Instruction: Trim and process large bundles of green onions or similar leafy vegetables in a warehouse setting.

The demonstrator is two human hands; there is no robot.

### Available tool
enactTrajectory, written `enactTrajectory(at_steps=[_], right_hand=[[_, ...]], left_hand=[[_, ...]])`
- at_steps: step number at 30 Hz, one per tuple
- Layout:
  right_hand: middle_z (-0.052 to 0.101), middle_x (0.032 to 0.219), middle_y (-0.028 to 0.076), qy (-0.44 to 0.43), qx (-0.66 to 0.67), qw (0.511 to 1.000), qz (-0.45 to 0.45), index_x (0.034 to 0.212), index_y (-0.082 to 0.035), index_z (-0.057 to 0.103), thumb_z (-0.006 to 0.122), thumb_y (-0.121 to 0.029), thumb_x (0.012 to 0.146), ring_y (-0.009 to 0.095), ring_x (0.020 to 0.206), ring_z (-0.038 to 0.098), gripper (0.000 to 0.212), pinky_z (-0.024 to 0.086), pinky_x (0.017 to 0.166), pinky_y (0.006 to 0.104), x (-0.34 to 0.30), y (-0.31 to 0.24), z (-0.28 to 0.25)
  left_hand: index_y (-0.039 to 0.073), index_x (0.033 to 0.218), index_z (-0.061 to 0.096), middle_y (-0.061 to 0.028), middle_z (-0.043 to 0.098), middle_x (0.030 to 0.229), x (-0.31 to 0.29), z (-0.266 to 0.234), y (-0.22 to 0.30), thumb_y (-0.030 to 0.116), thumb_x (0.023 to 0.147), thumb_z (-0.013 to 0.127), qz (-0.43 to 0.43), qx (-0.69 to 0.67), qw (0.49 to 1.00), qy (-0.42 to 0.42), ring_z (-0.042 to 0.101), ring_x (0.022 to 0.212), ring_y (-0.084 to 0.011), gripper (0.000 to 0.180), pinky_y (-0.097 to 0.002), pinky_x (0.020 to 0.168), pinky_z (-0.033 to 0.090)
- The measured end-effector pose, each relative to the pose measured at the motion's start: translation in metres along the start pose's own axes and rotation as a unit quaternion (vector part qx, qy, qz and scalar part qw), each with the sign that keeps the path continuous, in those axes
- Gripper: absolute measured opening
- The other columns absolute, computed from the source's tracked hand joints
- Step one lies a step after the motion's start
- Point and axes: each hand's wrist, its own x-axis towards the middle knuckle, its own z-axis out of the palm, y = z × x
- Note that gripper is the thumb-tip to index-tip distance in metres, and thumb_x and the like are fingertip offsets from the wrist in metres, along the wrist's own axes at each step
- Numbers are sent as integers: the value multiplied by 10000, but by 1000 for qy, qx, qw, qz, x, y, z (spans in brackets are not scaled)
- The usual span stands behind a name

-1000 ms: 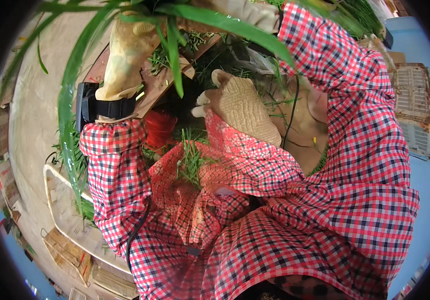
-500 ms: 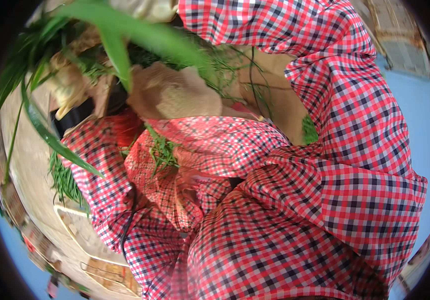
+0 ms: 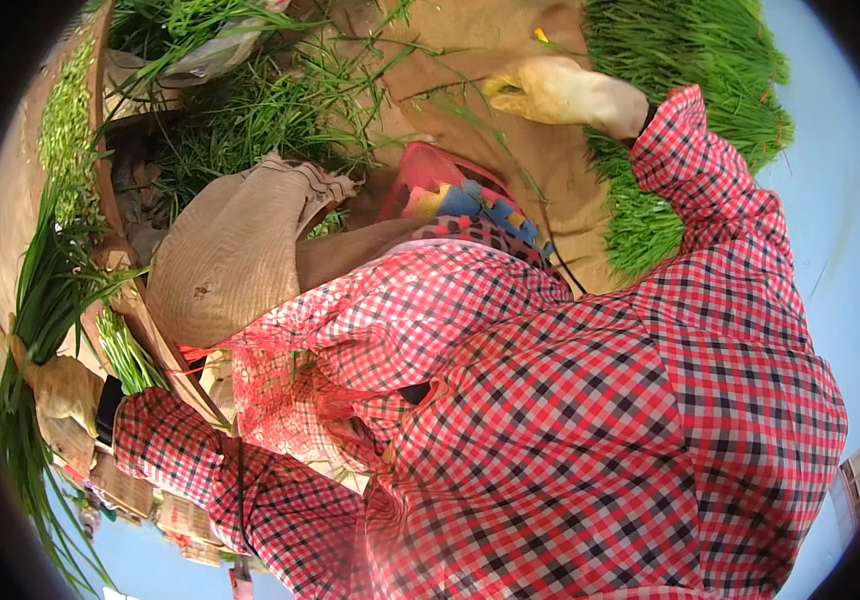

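Observation:
At the far left my gloved left hand closes round a bunch of long, flat green leaves that look like garlic chives. The leaves fan out above and below the fist. My right hand, in a pale, yellow-stained glove, is over the brown cloth at the upper right. Its fingers are partly curled and apart, with nothing seen in them. Just to its right lies a thick pile of bright green leaves.
A wooden board edge runs down the left, with pale green trimmings beyond it. Loose leaves are strewn at the top. A tan cloth and a red-rimmed, colourful item lie by my lap. A clear plastic bag sits at upper left.
My left hand has moved outward to the left with the leaf bunch. My right arm has swung outward to the right, bringing that hand and the green pile into view.

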Motion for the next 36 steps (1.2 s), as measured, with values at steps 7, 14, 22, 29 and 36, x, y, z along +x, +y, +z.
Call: enactTrajectory(at_steps=[7, 14, 22, 29, 36], right_hand=[[639, 1277, 152, -82, 53, 995, -9, 1341, -125, 584, 515, -446, 1000, 330, 1181, 603, 474, 487, 987, 412, 32, 21, 108], [610, 1328, 190, -165, 181, 969, -25, 1405, -116, 536, 508, -426, 1013, 345, 1216, 588, 501, 467, 1049, 400, 49, 7, 175], [629, 1256, 187, -173, 117, 978, 12, 1350, -102, 564, 534, -395, 998, 347, 1152, 609, 459, 482, 994, 407, 33, -28, 157], [646, 1194, 185, -140, 102, 985, -24, 1302, -90, 588, 556, -367, 985, 349, 1096, 627, 422, 496, 946, 414, 46, -66, 164], [663, 1131, 183, -121, 108, 986, -27, 1254, -78, 613, 578, -340, 972, 351, 1040, 645, 386, 510, 898, 420, 28, -76, 163]], left_hand=[[118, 1331, 581, -24, 623, 1005, -2, -6, -3, 73, 930, 572, -12, -9, 1000, 3, 586, 834, -171, 404, -286, 790, 489], [121, 1320, 600, -13, 628, 966, 6, 4, 0, 64, 925, 578, -27, -14, 999, 26, 588, 789, -160, 399, -275, 759, 493], [125, 1307, 620, -1, 634, 922, -19, -30, 25, 53, 921, 586, -48, 2, 996, 70, 591, 738, -148, 394, -262, 723, 499], [129, 1295, 639, 9, 639, 883, -17, -31, 65, 43, 917, 593, -33, -14, 996, 79, 594, 693, -137, 391, -251, 691, 503], [132, 1284, 657, 19, 644, 845, 9, 5, 82, 34, 913, 600, 26, -209, 970, 120, 596, 649, -126, 388, -240, 660, 508]])
